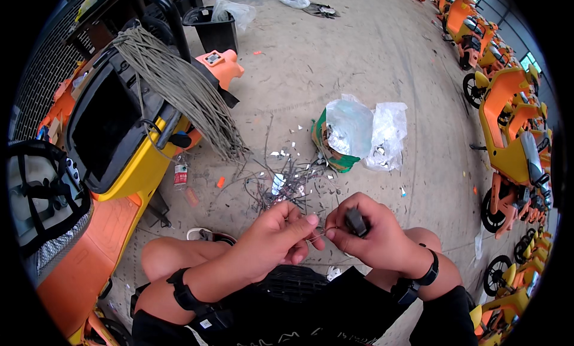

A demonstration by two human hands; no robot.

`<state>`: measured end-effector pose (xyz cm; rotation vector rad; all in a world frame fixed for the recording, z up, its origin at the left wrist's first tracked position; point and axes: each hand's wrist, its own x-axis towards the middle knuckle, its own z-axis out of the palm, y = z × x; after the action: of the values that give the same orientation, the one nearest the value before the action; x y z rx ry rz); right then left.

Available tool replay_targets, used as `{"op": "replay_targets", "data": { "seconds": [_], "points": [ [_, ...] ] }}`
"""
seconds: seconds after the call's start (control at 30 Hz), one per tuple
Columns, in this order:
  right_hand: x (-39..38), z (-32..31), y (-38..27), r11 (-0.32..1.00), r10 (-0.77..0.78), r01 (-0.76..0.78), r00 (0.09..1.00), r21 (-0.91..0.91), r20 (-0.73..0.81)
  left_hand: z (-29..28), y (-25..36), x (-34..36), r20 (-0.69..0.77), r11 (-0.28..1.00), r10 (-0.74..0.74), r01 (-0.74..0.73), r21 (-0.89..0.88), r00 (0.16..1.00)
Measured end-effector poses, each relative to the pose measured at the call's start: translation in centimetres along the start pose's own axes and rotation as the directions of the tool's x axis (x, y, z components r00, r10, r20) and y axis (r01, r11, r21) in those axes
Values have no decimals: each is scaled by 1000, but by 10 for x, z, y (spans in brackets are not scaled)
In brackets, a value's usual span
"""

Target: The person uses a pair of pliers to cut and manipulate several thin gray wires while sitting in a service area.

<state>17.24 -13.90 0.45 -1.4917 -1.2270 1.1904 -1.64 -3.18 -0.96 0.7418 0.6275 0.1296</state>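
Head view records the left hand part-curled in a pinch on thin wires, which lie near, between both hands, the right hand curled closed round a dark object of unclear kind, and a scrap pile farther off on the floor.

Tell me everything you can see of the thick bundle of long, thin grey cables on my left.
The thick bundle of long, thin grey cables looks dull and flexible, perhaps plastic-coated. It lies draped across the yellow-and-orange scooter, bunched at the top near the black tubular bar, then slanting down to the right and fanning into loose ends. One strand strays on its left side. Whether the lowest ends touch the floor, I can't tell. Neither hand touches it.
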Motion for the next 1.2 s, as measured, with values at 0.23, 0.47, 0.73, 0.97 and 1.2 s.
{"op": "replay_targets", "data": {
  "seconds": [0.23, 0.47, 0.73, 0.97, 1.2],
  "points": [
    [7, -6, 8, 782, -490, 538, 843, -314, 224, -5, -5, 4, 22, 998, -65, 65, 24, 998],
    [9, -11, 0, 728, -490, 569, 822, -383, 290, -5, -6, 2, 34, 995, -78, 80, -67, 996],
    [7, -5, 4, 847, -417, 434, 900, -308, 122, -4, -3, 2, 63, 1000, 11, -11, 1, 998],
    [0, -3, -5, 997, -77, 76, 996, 15, 42, -5, -3, 1, 99, 998, 50, -53, 21, 994],
    [5, -9, -11, 979, 113, -107, 993, 176, -25, -5, 6, -1, 17, 991, 65, -67, 117, 998]
  ]
}}
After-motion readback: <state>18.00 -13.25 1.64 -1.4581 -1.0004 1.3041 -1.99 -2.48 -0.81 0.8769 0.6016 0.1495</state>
